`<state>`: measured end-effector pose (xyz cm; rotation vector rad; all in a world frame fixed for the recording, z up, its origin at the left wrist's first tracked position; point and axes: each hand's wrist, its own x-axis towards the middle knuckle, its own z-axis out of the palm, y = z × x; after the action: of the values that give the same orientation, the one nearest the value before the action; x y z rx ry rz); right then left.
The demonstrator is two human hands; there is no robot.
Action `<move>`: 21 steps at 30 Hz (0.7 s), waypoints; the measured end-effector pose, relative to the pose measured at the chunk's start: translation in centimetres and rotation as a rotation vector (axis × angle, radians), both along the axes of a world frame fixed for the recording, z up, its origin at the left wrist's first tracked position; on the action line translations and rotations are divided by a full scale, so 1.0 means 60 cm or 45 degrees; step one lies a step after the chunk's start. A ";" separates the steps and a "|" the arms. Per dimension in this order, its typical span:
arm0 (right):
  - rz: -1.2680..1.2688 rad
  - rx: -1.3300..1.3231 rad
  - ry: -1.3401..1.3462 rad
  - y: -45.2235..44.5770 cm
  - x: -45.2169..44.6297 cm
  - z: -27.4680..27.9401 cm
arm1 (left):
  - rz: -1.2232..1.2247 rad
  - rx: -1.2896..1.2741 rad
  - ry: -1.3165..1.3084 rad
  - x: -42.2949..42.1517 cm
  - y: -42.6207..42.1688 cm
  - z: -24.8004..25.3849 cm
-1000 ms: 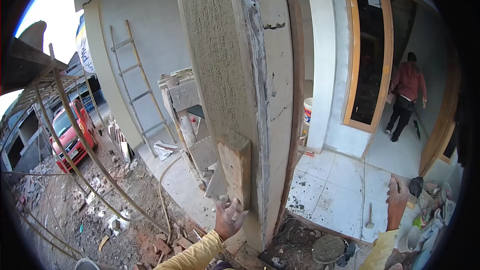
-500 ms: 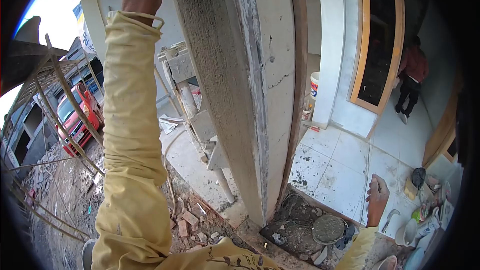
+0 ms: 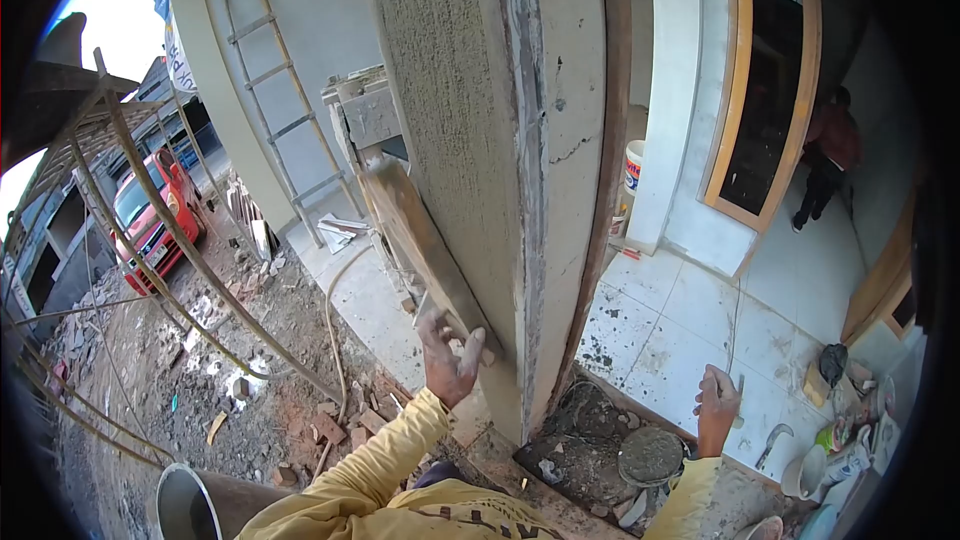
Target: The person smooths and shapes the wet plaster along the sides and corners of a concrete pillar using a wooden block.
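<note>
Gripping the lower end of the wooden board in my left hand, I have my fingers wrapped on one side and my thumb on the other, with the board slanted along the left edge of the grey column, its top leaning outward. To work it well, I judge, I want the long face flat and the pressure even from end to end, because holding it this low could let the far end lift or the near edge dig a groove. A firm but loose-wristed hold should serve better than squeezing, with slow, straight strokes following the line of the corner. My right hand hangs out over the white tiles, fingers curled; a pale handle-like shape shows beside it, and I cannot tell whether I grasp it. Near that side sit the round of wet mortar and a curved tool on the floor. As for writing, the banner beyond the wall carries dark tilted letters that look like "UK PA", cut short by its edge. The white bucket behind the column has a coloured label whose lettering is too small and partly turned for me to read surely. The red car shows a plate I can't make out, and the print on the green packet is just as illegible.
</note>
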<state>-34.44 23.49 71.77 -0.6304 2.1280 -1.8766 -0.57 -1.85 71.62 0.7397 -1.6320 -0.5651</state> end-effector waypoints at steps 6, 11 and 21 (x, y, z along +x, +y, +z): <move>0.057 0.069 -0.007 0.005 -0.002 -0.098 | 0.166 -0.656 0.144 -0.023 -0.052 0.523; 0.086 0.109 -0.004 0.008 0.020 -0.180 | -0.069 -0.737 0.112 -0.031 -0.056 0.583; 0.058 0.277 -0.139 0.012 0.085 -0.197 | -0.026 0.112 -0.429 -0.004 0.072 -0.198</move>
<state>-29.31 24.19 59.97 -0.5123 2.1873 -1.5882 -0.81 2.49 59.74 0.9217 -1.9358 -0.5506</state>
